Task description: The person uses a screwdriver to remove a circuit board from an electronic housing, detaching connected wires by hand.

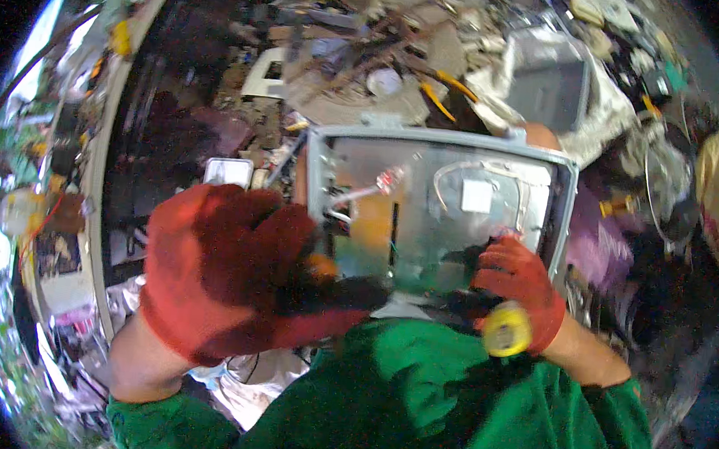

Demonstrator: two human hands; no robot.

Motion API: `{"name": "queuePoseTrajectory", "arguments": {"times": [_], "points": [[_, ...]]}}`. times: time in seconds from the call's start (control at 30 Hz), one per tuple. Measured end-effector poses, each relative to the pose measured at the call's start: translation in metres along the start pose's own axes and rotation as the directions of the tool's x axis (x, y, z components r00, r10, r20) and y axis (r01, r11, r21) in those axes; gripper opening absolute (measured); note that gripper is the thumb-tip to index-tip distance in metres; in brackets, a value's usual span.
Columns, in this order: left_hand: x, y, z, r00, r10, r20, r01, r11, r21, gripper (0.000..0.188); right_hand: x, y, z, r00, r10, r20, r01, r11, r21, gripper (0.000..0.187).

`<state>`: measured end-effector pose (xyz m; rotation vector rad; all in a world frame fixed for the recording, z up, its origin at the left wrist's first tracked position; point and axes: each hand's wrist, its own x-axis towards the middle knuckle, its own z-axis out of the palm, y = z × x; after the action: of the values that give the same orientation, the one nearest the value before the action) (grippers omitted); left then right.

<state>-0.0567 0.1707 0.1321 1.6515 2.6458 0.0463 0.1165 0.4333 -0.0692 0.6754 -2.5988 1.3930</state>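
A shallow grey rectangular casing (564,219) lies open-side up in front of my body, with a shiny metal panel and thin wires (353,195) inside. My left hand (229,273), in a red work glove, hovers large and blurred by the casing's left near corner. Its fingers are curled, and a dark shape with an orange spot (321,264) shows beside them; what it is stays unclear. My right hand (523,288), also red-gloved, is closed at the casing's right near corner around a tool handle with a round yellow end (507,331). The tool's working end is hidden.
Beyond the casing spreads a heap of mixed scrap (391,41). A white sack (610,101) with a grey flat panel (547,96) lies far right. Yellow-handled pliers (447,96) rest on the scrap. A long pale edge (112,146) runs along the left.
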Motion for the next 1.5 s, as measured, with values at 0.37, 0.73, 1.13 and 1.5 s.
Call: {"name": "queuePoseTrajectory", "arguments": {"times": [0.37,0.73,1.13,1.5], "points": [[-0.014,-0.096,0.035,0.862,-0.191,-0.469,0.180,0.981,-0.070,0.046,0.028,-0.029,0.005,0.990,0.055,-0.131,-0.082,0.974,-0.211,0.059],[-0.026,-0.190,0.045,0.805,-0.332,-0.492,0.359,0.932,-0.042,0.051,0.055,-0.055,-0.024,0.935,0.269,0.230,-0.180,0.921,-0.344,0.068],[-0.015,-0.164,0.006,0.798,-0.386,-0.463,0.444,0.896,0.019,0.043,0.152,-0.034,0.004,0.965,0.223,-0.141,-0.078,0.753,0.653,0.048],[-0.037,-0.239,0.014,0.703,-0.314,-0.638,0.615,0.718,0.325,0.053,0.125,-0.040,0.017,0.885,0.450,-0.118,-0.240,0.659,0.713,0.029]]}}
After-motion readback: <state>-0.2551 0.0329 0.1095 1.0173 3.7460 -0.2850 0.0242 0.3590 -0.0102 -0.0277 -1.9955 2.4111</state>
